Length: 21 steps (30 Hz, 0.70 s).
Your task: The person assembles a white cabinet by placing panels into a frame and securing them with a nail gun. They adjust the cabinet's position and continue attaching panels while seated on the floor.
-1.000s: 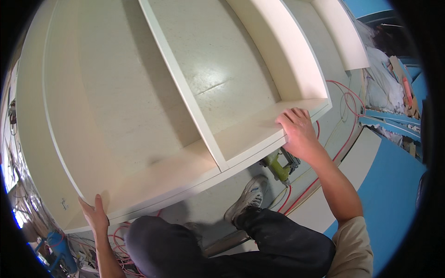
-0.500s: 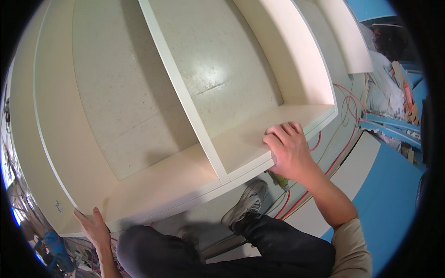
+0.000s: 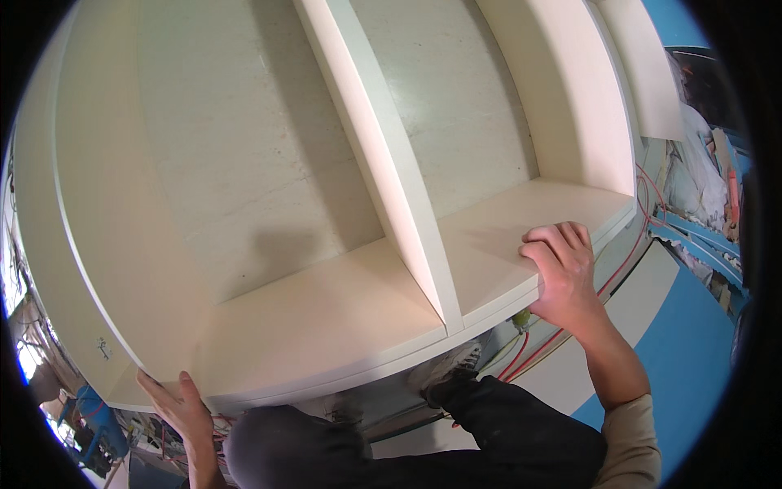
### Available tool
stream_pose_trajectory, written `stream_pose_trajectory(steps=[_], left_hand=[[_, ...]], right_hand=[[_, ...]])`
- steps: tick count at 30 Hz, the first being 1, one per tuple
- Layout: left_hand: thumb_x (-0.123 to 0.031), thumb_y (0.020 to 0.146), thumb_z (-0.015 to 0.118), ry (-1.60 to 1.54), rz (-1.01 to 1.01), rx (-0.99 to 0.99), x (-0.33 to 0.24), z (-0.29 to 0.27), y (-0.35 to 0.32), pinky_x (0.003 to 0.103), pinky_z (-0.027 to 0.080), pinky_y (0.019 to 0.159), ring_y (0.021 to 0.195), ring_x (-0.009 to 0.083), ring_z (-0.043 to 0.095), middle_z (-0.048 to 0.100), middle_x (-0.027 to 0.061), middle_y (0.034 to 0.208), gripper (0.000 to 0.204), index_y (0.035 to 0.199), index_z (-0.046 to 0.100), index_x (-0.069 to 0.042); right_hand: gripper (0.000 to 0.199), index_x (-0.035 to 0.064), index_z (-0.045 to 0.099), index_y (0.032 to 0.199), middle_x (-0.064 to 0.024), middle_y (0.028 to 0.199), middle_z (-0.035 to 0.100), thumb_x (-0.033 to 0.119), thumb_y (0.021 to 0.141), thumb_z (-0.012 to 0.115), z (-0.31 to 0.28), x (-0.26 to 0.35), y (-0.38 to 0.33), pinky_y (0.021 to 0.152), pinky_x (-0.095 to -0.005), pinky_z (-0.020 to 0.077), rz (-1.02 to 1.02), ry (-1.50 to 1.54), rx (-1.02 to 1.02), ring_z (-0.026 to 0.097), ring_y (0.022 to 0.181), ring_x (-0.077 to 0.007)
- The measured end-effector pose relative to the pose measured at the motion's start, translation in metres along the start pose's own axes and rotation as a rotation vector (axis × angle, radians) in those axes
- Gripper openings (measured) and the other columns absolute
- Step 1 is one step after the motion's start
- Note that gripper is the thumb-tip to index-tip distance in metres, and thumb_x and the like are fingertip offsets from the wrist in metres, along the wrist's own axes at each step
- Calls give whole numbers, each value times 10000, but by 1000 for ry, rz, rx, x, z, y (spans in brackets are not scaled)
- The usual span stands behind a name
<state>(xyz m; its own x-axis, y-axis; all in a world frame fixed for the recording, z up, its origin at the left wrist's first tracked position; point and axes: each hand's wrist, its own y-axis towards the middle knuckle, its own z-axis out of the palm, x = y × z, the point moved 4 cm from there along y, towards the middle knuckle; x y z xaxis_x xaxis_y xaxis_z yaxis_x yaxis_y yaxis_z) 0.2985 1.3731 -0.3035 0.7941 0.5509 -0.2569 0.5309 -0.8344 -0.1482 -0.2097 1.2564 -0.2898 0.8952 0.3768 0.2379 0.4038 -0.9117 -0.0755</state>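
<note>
A big, cream, box-shaped frame of flat boards (image 3: 326,334) sits by the person's knees, seemingly being steadied: the right hand's (image 3: 564,273) grip curls over its near edge, the left hand (image 3: 181,407), thumb apart, touches its corner, hold unclear, and shifting it would need both.

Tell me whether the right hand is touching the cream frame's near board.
Touching. The head view shows the right hand curled over the outer edge of the near board.

room: either side of divider (image 3: 395,179) | obstacles: divider, near panel (image 3: 326,326)
</note>
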Motion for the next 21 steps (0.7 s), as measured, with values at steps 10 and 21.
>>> stream_pose_trajectory(steps=[10, 21], left_hand=[[-144, 810, 619, -46, 62, -71, 15, 2, -5, 455, 391, 1007, 1100, 401, 527, 514, 289, 1197, 659, 1363, 359, 104], [-136, 799, 634, -136, 70, -82, 0, -1, -1, 432, 457, 909, 980, 367, 588, 569, 269, 1109, 608, 1317, 413, 92]], right_hand=[[322, 65, 568, 840, -92, 889, 560, 58, 558, 723, 1, 9, 5, 784, -417, 392, -25, -28, -15, 555, 827, -313], [334, 57, 566, 861, -94, 908, 561, 42, 567, 725, -1, 8, -3, 791, -419, 390, -18, -24, -33, 545, 855, -330]])
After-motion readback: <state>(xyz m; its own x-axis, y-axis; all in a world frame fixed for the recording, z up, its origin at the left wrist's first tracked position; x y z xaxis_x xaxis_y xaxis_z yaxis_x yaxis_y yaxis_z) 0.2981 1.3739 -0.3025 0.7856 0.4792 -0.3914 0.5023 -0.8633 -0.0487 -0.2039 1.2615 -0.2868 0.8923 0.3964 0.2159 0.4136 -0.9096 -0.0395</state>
